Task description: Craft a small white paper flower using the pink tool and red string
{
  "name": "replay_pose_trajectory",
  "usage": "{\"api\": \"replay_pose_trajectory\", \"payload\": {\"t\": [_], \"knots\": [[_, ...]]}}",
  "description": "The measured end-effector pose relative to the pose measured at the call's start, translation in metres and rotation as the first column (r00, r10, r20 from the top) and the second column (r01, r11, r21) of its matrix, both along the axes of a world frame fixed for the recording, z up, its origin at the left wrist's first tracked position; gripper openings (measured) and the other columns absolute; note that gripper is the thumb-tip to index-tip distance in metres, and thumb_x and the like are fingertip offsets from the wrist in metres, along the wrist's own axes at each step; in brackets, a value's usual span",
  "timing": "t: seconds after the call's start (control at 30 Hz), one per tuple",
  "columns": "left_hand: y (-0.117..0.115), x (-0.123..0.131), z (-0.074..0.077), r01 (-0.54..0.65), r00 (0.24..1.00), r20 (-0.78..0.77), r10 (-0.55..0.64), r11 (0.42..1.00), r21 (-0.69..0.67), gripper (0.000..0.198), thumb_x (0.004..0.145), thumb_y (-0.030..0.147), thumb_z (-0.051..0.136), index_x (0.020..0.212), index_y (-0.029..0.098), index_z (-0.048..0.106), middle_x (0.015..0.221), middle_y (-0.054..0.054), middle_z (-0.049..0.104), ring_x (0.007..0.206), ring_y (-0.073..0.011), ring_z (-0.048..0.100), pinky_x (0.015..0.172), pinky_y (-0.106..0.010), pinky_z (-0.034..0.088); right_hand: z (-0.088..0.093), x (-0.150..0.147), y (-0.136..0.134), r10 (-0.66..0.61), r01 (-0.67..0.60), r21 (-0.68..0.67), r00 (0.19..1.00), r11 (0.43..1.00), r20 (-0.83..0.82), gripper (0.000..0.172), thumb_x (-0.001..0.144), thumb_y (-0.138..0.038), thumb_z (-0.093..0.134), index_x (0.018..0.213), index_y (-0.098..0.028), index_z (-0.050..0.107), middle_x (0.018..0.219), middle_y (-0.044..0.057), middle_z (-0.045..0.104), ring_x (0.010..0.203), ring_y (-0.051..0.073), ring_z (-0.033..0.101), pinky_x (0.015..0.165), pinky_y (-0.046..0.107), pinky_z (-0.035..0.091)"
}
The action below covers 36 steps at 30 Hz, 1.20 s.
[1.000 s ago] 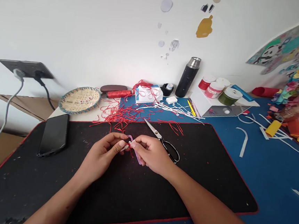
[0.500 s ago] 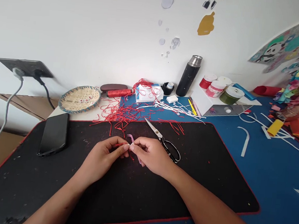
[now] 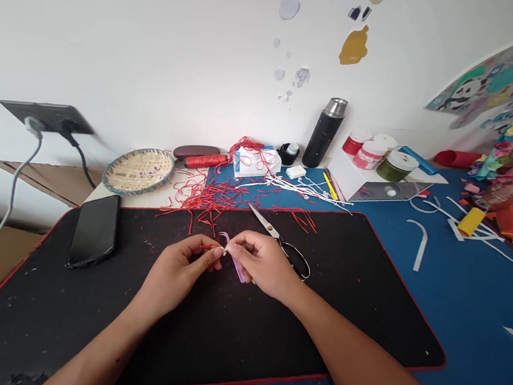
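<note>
Head view. Left of the frame, a shallow woven basket held small red and white bits. Upper middle, a black cup had a small white-and-blue item standing in it, and red cord lay heaped on a white-and-blue box. Upper right, lidded jars stood on a white box: a red jar, a pink jar and a green jar, with a further white lid behind.

Grip, centre of the frame, above the black mat: the left hand had thumb and forefinger pressed together at one end of a small white piece, a red strand running over its forefinger. The right hand pinched the piece's other side between thumb and forefinger; its remaining fingers curled around a lilac tool, bent tip pointing up and left. Fingertips hid most of the piece. Scissors lay just beyond the right hand.

Against one second earlier: left thumb and forefinger nearer together, less white showing between. A red end then hanging below the fingertips had gone from sight. Scissors unmoved on the mat.
</note>
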<state>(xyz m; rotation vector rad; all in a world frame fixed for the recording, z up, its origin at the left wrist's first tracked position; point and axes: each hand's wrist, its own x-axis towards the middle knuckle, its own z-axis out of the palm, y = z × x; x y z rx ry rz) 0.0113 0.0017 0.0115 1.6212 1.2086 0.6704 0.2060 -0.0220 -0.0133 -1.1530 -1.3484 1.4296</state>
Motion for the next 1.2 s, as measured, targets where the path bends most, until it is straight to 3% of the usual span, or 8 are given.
{"api": "replay_pose_trajectory", "payload": {"t": [0.27, 0.57, 0.93, 1.2], "knots": [[0.004, 0.0, -0.003, 0.06, 0.993, 0.108, -0.045, 0.988, -0.139, 0.037, 0.085, 0.056, 0.071, 0.078, 0.02, 0.073, 0.067, -0.003, 0.072, 0.062, -0.0187, 0.062, 0.061, -0.029, 0.052, 0.003, 0.0, -0.001, -0.001, 0.001, 0.008, 0.999, 1.0, 0.036, 0.022, 0.1, -0.034, 0.06, 0.086, -0.018, 0.064, 0.056, -0.006, 0.055, 0.045, 0.01, 0.05, 0.049, 0.022, 0.039], [0.004, -0.004, -0.011, 0.116, 0.948, 0.319, 0.013, 0.917, -0.381, 0.036, 0.08, 0.05, 0.082, 0.075, 0.017, 0.072, 0.066, -0.002, 0.067, 0.061, -0.0147, 0.055, 0.056, -0.025, 0.043, 0.006, 0.0, -0.002, 0.001, -0.002, 0.032, 0.999, 0.999, 0.034, 0.019, 0.099, -0.032, 0.061, 0.087, -0.018, 0.066, 0.057, -0.006, 0.056, 0.046, 0.009, 0.051, 0.049, 0.022, 0.04], [0.004, 0.001, -0.002, 0.031, 0.981, 0.192, 0.013, 0.974, -0.225, 0.042, 0.081, 0.06, 0.079, 0.081, 0.018, 0.074, 0.069, -0.002, 0.071, 0.061, -0.0157, 0.057, 0.06, -0.027, 0.047, 0.002, -0.001, -0.001, -0.002, 0.002, 0.008, 1.0, 1.0, -0.011, 0.024, 0.101, -0.039, 0.059, 0.09, -0.019, 0.063, 0.059, -0.006, 0.055, 0.045, 0.01, 0.05, 0.047, 0.022, 0.04], [0.005, 0.0, -0.012, 0.058, 0.963, 0.267, 0.027, 0.95, -0.307, 0.041, 0.079, 0.058, 0.082, 0.08, 0.017, 0.075, 0.067, -0.001, 0.07, 0.061, -0.0148, 0.057, 0.057, -0.026, 0.045, 0.002, -0.001, -0.003, -0.02, 0.017, 0.041, 0.998, 0.999, 0.052, 0.022, 0.101, -0.033, 0.059, 0.086, -0.019, 0.064, 0.057, -0.006, 0.056, 0.047, 0.01, 0.051, 0.051, 0.023, 0.041]]}}
